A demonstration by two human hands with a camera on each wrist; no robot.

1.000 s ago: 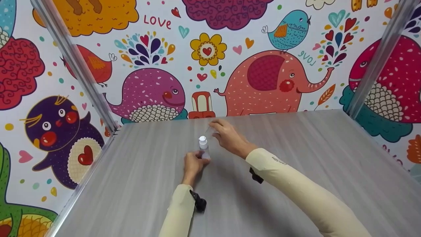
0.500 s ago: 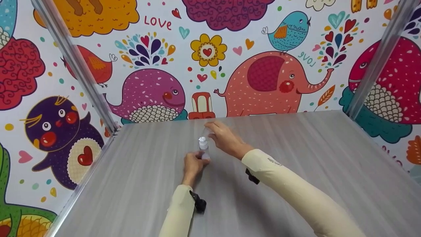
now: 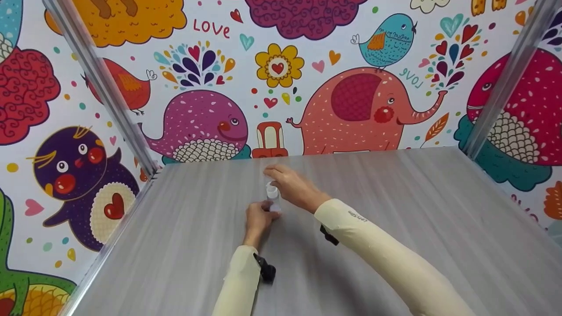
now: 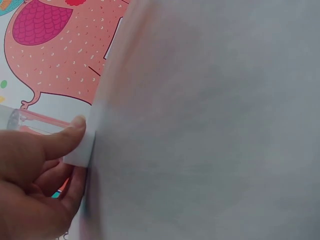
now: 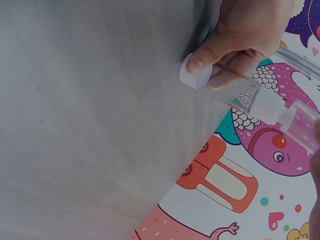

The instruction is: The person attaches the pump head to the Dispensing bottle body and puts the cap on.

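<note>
In the head view, my left hand (image 3: 258, 221) grips the lower part of a small pump bottle (image 3: 272, 193) with a white pump top. It stands about upright at the tabletop. The right wrist view shows its white base (image 5: 192, 75), clear body (image 5: 234, 90) and white collar (image 5: 266, 105). My right hand (image 3: 296, 188) pinches a clear cap (image 5: 303, 129) whose end is right at the pump nozzle. Whether the nozzle is inside the cap I cannot tell. In the left wrist view, the thumb and fingers of my left hand (image 4: 40, 175) hold the bottle near its white base (image 4: 80, 147).
A grey wood-grain table (image 3: 175, 245) lies under both hands. Behind it rises a wall with cartoon animals (image 3: 351, 109), and metal posts (image 3: 101, 87) stand at the back corners. Each wrist wears a black camera (image 3: 265, 270).
My right hand has moved left and a little down with the clear cap, from beside the bottle to over its pump top. My left hand and the bottle stay in place.
</note>
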